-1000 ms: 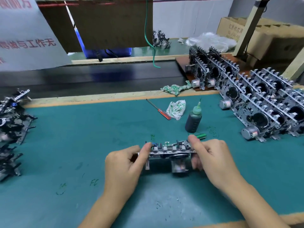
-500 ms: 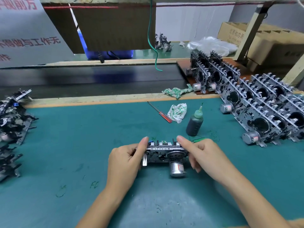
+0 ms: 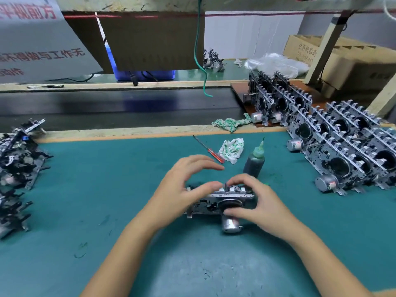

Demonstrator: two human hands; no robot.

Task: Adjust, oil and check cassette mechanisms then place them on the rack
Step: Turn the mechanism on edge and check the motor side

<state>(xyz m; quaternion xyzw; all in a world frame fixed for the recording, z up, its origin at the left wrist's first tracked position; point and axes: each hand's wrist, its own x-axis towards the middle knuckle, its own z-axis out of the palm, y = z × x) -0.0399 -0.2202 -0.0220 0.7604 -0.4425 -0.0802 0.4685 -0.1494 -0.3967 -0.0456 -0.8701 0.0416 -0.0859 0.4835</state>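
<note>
A cassette mechanism [image 3: 216, 202] sits in the middle of the green mat [image 3: 107, 189], standing on its long edge, with its round silver motor [image 3: 229, 224] sticking out toward the person.

The left hand [image 3: 184, 185] is at the left end of the mechanism. Its thumb [image 3: 211, 186] lies along the top edge and touches it. The other fingers [image 3: 205, 162] are spread out and curve over the top, up in the air, not touching the metal. So this hand is loose and wide, not squeezing.

The right hand [image 3: 257, 202] is curled around the right end. Its pointer finger [image 3: 237, 179] bends down onto the top edge, close to the left thumb, and its thumb [image 3: 237, 212] presses on the front, just above the motor. The mechanism is pinched between them (the rest of these fingers are hidden behind the hand).

Just behind the right hand stands a dark oil bottle [image 3: 255, 161] with a green tip. Near it lie a red screwdriver [image 3: 211, 151] and a crumpled cloth [image 3: 232, 150]. On the right are rows of done mechanisms on the rack [image 3: 347, 151]. On the left is a heap of mechanisms [image 3: 19, 159].
</note>
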